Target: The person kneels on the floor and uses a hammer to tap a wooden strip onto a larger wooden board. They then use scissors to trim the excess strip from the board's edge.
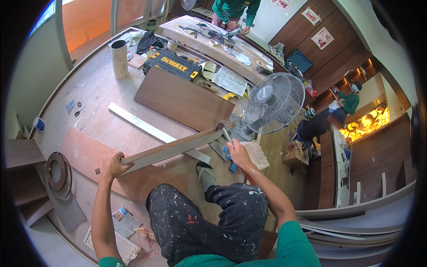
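A long, narrow wooden board (171, 148) with a brown upper edge and a pale side slants across in front of me. Its near-left end is gripped by my left hand (114, 165), fingers wrapped round it. My right hand (239, 152) is closed on a slim, pale-shafted tool (227, 134), whose dark end meets the board's far-right end; its exact kind I cannot make out. Just below that hand lies a blue-handled tool (229, 159). Under the board, a white strip (151, 129) rests on the work surface, with a thin reddish-brown sheet (84, 153) beside it.
A fan (275, 103) stands right of a brown panel (182, 93). Behind the panel are a black toolbox (171, 66) and a cardboard tube (119, 60). Scissors (80, 109) lie at left. One person (235, 15) works at the far bench; others are at right.
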A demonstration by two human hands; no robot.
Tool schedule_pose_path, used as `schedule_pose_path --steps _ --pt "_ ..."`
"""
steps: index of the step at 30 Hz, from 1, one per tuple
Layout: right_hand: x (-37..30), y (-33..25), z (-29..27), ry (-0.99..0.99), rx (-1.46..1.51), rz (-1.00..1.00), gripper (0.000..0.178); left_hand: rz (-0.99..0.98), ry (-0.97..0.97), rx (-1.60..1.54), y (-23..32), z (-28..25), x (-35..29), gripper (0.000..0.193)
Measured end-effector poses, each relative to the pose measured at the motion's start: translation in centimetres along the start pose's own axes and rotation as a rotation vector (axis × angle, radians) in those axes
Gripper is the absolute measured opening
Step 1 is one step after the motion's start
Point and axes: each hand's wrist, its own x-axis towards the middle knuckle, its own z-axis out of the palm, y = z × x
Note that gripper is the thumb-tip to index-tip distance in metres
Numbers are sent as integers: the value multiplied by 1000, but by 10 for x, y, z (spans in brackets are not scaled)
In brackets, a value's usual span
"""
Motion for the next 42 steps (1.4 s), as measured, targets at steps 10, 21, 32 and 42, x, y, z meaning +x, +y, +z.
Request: schedule_pose_path --steps 10,21,32,42 --pt "-8 -25 4 -75 47 -117 28 -48 -40 14 -6 4 2 48" --pt "-7 -57 15 -174 73 -153 26 -62 -12 23 -3 -5 -4 51" --pt "-5 -66 17 -172 16 -185 25 -37 -20 17 -4 -2 -4 49" --pt "-13 -81 25 -228 53 -246 25 -39 -9 33 -3 -2 -6 50"
